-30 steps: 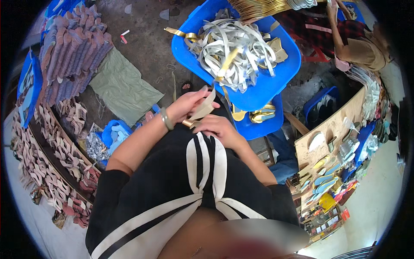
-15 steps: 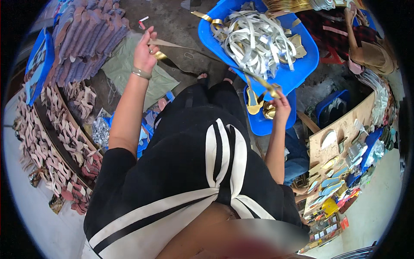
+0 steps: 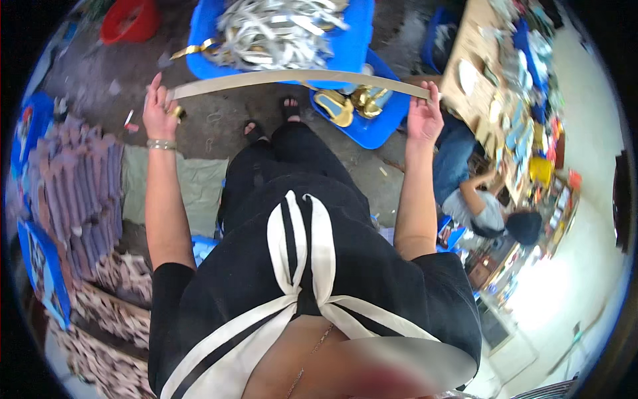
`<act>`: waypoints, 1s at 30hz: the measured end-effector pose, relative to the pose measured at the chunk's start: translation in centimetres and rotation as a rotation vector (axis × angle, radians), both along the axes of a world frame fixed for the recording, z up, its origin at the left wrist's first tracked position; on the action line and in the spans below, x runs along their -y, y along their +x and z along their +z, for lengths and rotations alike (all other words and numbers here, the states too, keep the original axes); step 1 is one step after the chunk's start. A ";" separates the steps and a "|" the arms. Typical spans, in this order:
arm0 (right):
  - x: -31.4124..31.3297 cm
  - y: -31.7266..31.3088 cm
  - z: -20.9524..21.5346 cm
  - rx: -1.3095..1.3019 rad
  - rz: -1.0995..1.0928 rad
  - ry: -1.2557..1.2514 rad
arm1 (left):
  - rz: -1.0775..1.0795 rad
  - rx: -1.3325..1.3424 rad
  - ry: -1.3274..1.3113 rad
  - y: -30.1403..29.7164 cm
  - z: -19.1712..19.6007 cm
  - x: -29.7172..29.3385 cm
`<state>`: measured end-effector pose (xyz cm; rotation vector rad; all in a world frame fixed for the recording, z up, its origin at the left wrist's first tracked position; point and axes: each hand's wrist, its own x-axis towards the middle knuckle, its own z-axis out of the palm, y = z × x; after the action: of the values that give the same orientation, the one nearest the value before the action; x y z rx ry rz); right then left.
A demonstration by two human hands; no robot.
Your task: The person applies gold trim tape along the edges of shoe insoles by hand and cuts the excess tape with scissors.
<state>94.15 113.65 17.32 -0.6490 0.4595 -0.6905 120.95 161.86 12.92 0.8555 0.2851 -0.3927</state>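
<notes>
A long beige strip (image 3: 299, 78) stretches in a slight arc between my hands, held well out in front of me. My left hand (image 3: 161, 113) pinches its left end, and a small gold bit shows beside those fingers. At the other end, my right hand (image 3: 424, 118) grips the strip between thumb and fingers. Beyond the strip stands a blue tub (image 3: 361, 41) heaped with silver and white strips (image 3: 272, 32). A gold strap end (image 3: 193, 48) hangs over its left rim. Nearer my right hand, a smaller blue tub (image 3: 379, 135) holds gold sandal pieces (image 3: 335, 108).
Stacked purple-grey pieces (image 3: 80, 193) and racks of pinkish pieces (image 3: 113, 312) line the left. A pale green sack (image 3: 173, 189) lies on the floor near a red bucket (image 3: 129, 21). At right, another person (image 3: 475, 206) sits by a cluttered wooden bench (image 3: 472, 100).
My hands have moved level and farther apart, pulling the strip out straighter, its pale side now showing. My body and view have turned right, so the tubs appear farther left.
</notes>
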 end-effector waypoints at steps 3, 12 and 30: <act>1.4 -4.6 0.5 -0.153 -0.241 -0.070 | -0.022 -0.032 0.001 -2.1 -0.8 2.0; 4.7 -16.3 4.8 -0.242 -0.400 -0.523 | -0.029 -0.002 0.006 -7.1 -0.6 6.5; 14.1 -56.1 4.0 -0.017 -0.867 -0.501 | -0.517 0.077 -0.461 -21.8 3.3 36.7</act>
<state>38.08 99.52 21.30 -0.9270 0.5905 -1.6572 99.18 125.14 16.24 0.4772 -0.1068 -0.8667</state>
